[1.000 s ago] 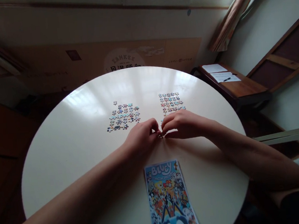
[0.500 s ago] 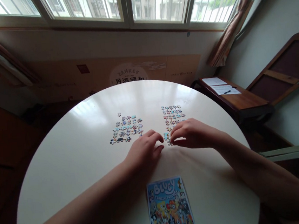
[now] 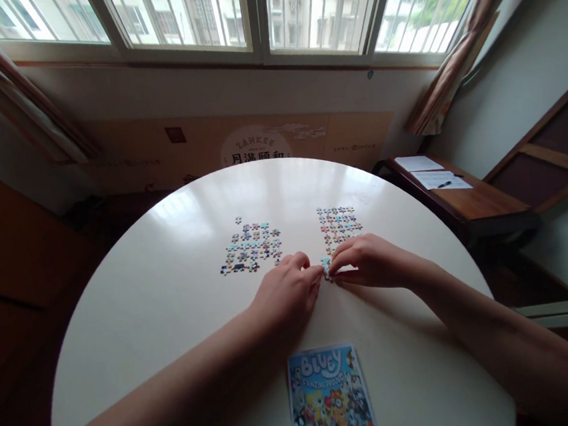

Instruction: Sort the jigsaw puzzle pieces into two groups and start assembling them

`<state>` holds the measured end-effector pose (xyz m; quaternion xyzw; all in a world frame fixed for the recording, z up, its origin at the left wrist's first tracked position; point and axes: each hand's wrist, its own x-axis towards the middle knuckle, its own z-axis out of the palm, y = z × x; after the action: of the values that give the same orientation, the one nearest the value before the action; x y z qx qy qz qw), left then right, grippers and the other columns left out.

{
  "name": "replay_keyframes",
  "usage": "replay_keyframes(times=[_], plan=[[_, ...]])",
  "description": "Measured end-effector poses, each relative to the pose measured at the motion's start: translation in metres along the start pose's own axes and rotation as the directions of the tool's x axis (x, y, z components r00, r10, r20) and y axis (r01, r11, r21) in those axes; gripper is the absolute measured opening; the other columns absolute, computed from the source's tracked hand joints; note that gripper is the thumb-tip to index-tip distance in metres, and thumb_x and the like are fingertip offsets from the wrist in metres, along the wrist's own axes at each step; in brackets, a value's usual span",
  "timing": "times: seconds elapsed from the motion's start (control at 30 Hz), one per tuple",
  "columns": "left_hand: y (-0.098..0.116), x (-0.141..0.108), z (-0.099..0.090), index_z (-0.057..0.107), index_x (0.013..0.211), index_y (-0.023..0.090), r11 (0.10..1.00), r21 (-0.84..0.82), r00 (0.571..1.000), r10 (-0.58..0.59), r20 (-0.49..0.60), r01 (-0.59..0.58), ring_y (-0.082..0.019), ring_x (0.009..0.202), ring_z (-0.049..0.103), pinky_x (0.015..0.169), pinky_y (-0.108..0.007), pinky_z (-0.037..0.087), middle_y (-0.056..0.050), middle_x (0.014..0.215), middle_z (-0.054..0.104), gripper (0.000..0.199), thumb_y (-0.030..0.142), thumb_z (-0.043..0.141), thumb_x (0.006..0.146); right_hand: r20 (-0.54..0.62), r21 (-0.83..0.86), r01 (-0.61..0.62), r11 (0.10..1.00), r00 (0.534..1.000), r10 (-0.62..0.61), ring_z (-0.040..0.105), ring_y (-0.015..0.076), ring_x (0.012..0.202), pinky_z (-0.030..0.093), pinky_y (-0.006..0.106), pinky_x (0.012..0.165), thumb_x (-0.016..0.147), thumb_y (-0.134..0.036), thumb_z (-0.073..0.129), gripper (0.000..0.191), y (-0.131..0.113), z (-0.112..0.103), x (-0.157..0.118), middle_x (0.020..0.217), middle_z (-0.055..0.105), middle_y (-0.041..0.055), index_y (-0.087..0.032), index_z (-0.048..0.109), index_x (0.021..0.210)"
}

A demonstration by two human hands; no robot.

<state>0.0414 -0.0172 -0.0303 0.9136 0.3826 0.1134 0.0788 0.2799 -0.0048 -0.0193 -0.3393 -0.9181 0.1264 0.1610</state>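
A small cluster of jigsaw puzzle pieces (image 3: 326, 268) lies on the white table between my two hands. My right hand (image 3: 372, 261) is closed, thumb and fingertips pinching a piece at the cluster's right edge. From the left, my left hand (image 3: 288, 285) has its fingers and thumb drawn together, tips right against the cluster; whatever is between them is hidden. Beyond my right hand lie rows of loose pieces (image 3: 337, 220). Another spread of pieces (image 3: 252, 246) lies past my left hand, partly covered by its fingers.
A picture sheet titled "Bluey" (image 3: 332, 396) lies on the round white table (image 3: 138, 321) close to me. At the right stands a wooden side table (image 3: 494, 199) with papers (image 3: 441, 179) and a pen. Windows and a wall are beyond the table.
The fingers of my left hand have closed and moved right, up to the small cluster. My right hand stays at the cluster. The view has shifted slightly.
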Motion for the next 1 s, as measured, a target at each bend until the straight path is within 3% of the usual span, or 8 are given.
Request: replay_keyframes(times=[0.63,0.83,1.0], plan=[[0.0,-0.001,0.0,0.07,0.112,0.026,1.0,0.01,1.0,0.006,0.009,-0.007,-0.024,0.095,0.059,0.076,-0.036,0.052,-0.008,0.105,0.062,0.024,0.029,0.05,0.098,0.045,0.07,-0.073,0.995,0.997,0.07,0.066,0.013,0.072,0.045,0.026,0.066,0.088,-0.024,0.071,0.011,0.001,0.001,0.001,0.086,0.074,-0.0001,-0.027,0.08,0.093],[0.001,-0.001,-0.003,0.07,0.11,0.026,1.0,0.012,1.0,-0.008,0.017,0.008,-0.024,0.096,0.059,0.075,-0.036,0.052,-0.008,0.106,0.062,0.024,0.028,0.049,0.099,0.0,0.086,-0.058,0.995,0.998,0.058,0.064,0.0134,0.071,0.044,0.026,0.064,0.088,-0.023,0.07,0.01,-0.001,-0.002,0.003,0.082,0.073,0.001,-0.025,0.08,0.092],[0.002,-0.001,-0.003,0.07,0.107,0.024,1.0,0.008,1.0,-0.002,0.0,0.002,-0.024,0.094,0.059,0.074,-0.036,0.052,-0.008,0.105,0.062,0.024,0.028,0.047,0.099,-0.159,0.135,-0.104,0.985,0.979,0.125,0.063,0.014,0.072,0.047,0.027,0.066,0.09,-0.018,0.064,0.016,0.003,-0.012,0.001,0.082,0.072,0.0034,-0.021,0.079,0.094]])
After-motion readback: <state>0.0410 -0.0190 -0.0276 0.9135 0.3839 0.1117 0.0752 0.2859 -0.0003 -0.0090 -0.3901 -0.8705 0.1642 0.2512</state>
